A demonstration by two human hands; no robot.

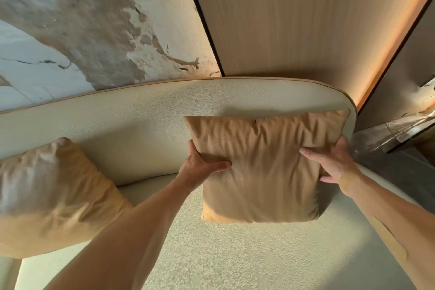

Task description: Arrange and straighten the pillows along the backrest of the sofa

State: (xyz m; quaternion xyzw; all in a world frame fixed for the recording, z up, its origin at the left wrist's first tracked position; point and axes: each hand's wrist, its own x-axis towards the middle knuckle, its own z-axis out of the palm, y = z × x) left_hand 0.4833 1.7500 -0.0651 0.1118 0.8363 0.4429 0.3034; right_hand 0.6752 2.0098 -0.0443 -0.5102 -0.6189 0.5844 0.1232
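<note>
Cream sofa backrest (146,110) carries two tan pillows. Left hand (200,163) and right hand (334,162) clasp the right pillow (266,165), propped upright; the left pillow (49,195) slumps, likely next.

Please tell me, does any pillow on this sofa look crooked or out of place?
Yes. The left pillow leans tilted, one corner up against the backrest, crumpled. The right pillow stands fairly square, held at its sides by the left hand and right hand.
</note>
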